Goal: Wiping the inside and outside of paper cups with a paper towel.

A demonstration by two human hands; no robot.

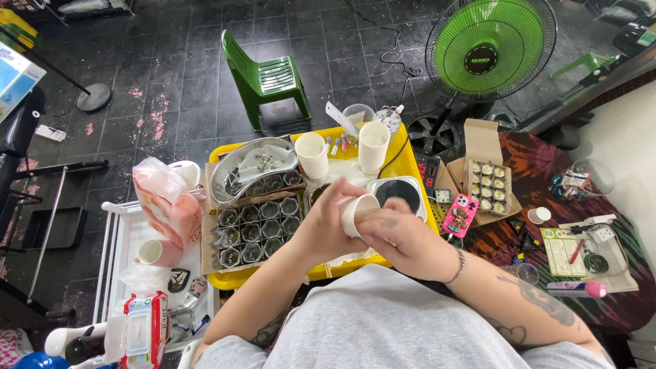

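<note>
A person, seen from above, holds a small white paper cup on its side between both hands, above the near edge of a yellow table. The left hand wraps its fingers over the cup's top and side; the right hand closes around the cup's base from the other side. Both hands are narrowly curled on the cup.

Just left of the hands sits a dark tray of small metal moulds. Beyond that tray lies a steel bowl. Straight ahead of the hands stand two stacks of white paper cups, and just beyond the right hand rests a small round electric hot plate. Further right, an open cardboard box of small filled tins and a pink phone lie on a patterned cloth.

Risk, as a judgement: the thin cup could crush or slip if squeezed unevenly, and any contents might spill over the moulds. The hot plate sits close enough that a careless reach could brush it.
</note>
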